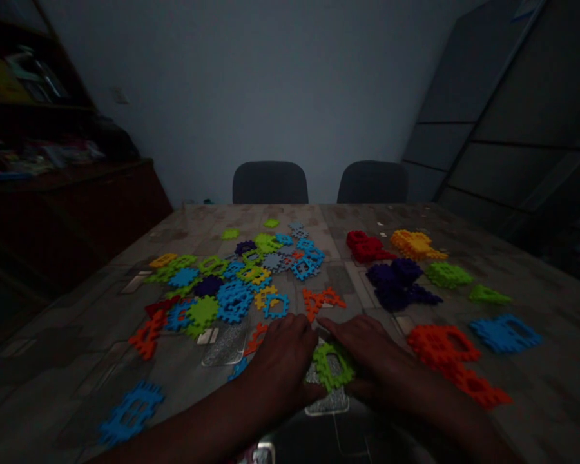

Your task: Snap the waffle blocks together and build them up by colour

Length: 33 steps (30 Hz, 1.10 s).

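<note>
Both hands rest on the table near its front edge, side by side, over a light green plastic puzzle piece (332, 366). My left hand (283, 364) lies palm down on the piece's left side, my right hand (367, 357) on its right side. The fingertips of both hands nearly meet above the piece. Under the piece lies a pale translucent sheet (326, 403). An orange piece (321, 299) sits just beyond the fingertips. Whether the fingers pinch the green piece or only press on it is unclear in the dim light.
Many interlocking plastic pieces cover the patterned table (77, 361): a mixed heap (232, 277) at left centre, sorted piles of red (367, 248), orange-yellow (415, 245), purple (399, 283), green (447, 274), blue (505, 332) and red-orange (457, 361) at right. Two dark chairs (269, 182) stand beyond.
</note>
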{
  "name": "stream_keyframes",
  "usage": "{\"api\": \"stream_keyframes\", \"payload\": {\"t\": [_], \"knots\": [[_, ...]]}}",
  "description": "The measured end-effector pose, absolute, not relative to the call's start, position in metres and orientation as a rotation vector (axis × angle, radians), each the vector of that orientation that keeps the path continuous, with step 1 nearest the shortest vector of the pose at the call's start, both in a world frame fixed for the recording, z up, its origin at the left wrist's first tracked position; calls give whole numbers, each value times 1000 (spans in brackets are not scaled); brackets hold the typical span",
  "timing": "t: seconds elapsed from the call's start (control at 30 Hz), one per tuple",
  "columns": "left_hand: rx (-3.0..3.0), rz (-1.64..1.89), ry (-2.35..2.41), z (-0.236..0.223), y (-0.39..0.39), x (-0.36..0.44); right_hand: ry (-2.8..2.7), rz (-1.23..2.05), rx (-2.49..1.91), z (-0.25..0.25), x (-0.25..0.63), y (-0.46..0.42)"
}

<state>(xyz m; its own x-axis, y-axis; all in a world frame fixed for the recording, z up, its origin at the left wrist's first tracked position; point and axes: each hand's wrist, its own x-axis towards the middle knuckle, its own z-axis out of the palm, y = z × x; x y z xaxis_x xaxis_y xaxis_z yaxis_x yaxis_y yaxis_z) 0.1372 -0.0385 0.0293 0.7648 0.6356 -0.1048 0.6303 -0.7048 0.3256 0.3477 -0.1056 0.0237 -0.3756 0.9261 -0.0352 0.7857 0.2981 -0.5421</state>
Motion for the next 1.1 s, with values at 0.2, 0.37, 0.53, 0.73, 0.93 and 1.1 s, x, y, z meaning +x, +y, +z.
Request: {"api": "stream_keyframes", "payload": {"t": [0.2, 0.37, 0.53, 0.73, 0.93, 1.1], "knots": [[2636, 72, 927, 19, -38, 138, -2266, 710, -1694, 33, 348, -104], [2649, 79, 953, 19, -41, 143, -2292, 734, -1675, 33, 342, -103], [2632, 99, 958, 17, -41, 145, -2273, 797, -1620, 30, 342, -100], [2618, 193, 915, 11, -40, 143, -2264, 851, -1582, 27, 343, -99], [2591, 133, 939, 19, -41, 139, -2212, 814, -1607, 22, 346, -100], [2563, 142, 951, 25, -43, 137, -2219, 818, -1586, 26, 341, -101]]}}
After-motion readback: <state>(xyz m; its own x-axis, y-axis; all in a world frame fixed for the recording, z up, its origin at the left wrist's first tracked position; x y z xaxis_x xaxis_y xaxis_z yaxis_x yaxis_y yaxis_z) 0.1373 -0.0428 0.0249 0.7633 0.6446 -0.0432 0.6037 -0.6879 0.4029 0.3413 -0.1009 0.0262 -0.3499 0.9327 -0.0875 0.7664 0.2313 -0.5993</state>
